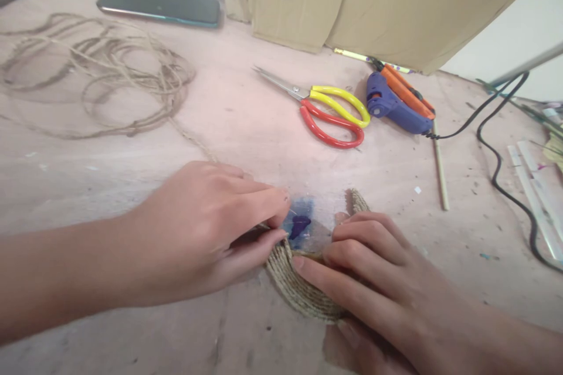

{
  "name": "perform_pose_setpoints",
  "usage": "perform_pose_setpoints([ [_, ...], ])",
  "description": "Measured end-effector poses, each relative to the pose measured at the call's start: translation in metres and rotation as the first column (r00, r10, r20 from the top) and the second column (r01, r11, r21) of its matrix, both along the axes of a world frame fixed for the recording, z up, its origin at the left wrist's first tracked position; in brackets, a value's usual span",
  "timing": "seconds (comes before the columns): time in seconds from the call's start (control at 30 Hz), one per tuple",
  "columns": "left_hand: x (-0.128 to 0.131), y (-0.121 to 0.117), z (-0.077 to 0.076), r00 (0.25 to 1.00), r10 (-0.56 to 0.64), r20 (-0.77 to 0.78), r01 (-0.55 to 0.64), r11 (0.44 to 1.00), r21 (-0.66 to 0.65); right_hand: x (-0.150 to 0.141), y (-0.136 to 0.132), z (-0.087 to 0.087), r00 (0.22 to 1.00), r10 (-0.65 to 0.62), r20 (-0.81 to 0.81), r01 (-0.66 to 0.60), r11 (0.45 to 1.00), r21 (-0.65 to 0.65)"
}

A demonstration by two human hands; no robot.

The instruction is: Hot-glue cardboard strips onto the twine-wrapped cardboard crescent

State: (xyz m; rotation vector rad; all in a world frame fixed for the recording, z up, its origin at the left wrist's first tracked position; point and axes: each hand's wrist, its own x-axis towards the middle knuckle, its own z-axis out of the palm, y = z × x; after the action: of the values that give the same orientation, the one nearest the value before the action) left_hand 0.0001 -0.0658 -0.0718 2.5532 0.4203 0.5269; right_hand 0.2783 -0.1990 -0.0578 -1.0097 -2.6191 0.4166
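Note:
A curved crescent-like piece (303,293), covered with rows of jute twine, lies low in the middle of the table. My left hand (229,205) is closed in a pinch at its left end, thumb against forefinger, on the jute twine (193,139) that runs back to a loose coil. My right hand (387,275) grips the piece from the right, with fingers pressed over its inner edge and the thumb at its outer edge. Its far right tip shows beyond my knuckles. Between my hands a shiny blue patch (303,206) with a darker blob marks the table.
Scissors (336,114) with one red and one yellow handle lie ahead. Right of them are a blue glue gun (398,108), orange-handled pliers (409,91), a thin stick (441,170) and a black cable (497,167). A phone (158,3) and cardboard (387,0) are at the back.

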Motion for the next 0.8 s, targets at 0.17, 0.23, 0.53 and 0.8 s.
perform_pose_setpoints([
  [0.17, 0.0, 0.0, 0.002, 1.0, -0.005, 0.012, 0.005, 1.0, 0.004, -0.003, 0.001, -0.001, 1.0, -0.007, 0.013, 0.007, 1.0, -0.006],
  [0.23, 0.0, -0.001, 0.002, 1.0, -0.007, 0.016, 0.007, 1.0, 0.011, -0.003, 0.001, 0.0, 0.999, -0.023, -0.026, 0.023, 1.0, -0.007],
  [0.53, -0.003, 0.003, 0.002, 0.997, -0.07, 0.014, 0.068, 0.99, 0.126, -0.005, 0.002, 0.005, 0.994, -0.064, -0.086, 0.056, 0.994, -0.092],
  [0.8, -0.005, 0.011, 0.003, 0.98, -0.2, -0.004, 0.199, 0.972, 0.124, -0.006, 0.004, 0.002, 0.996, -0.065, -0.067, 0.06, 0.996, -0.07],
])
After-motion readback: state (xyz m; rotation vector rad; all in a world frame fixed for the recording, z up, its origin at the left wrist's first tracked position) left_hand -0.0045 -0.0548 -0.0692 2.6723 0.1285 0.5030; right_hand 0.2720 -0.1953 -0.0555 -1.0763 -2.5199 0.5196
